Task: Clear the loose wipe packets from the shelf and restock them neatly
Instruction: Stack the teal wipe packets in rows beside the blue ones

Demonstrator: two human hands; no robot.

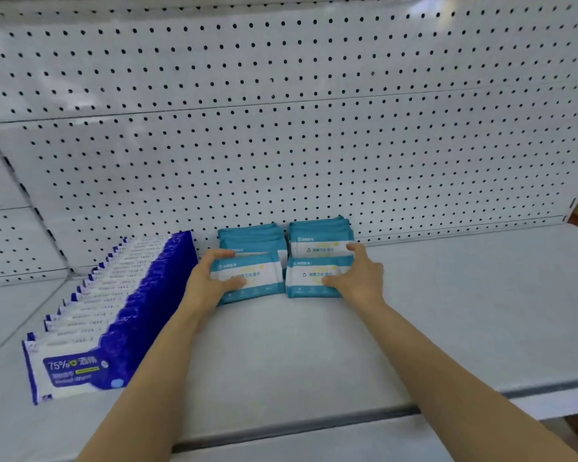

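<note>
White pegboard (281, 145) runs all along the back, and the grey shelf (464, 311) under it is mostly bare off to my right. On my left there's a long row of blue and white wipe packs (114, 311) standing on edge, front one showing a 75% label, sitting just beside where I'm working but not touching my arm.

The teal wipe packets (317, 248) are in four little stacks, two at the back against the pegboard and two in front, white labels facing me. My left hand (204, 281) is curled round the left edge of the front left stack (251, 278), thumb on top. My right hand (357, 278) grips the right side of the front right stack (311, 278), fingers half closed over it. Bit blurry, can't read the labels.
</note>
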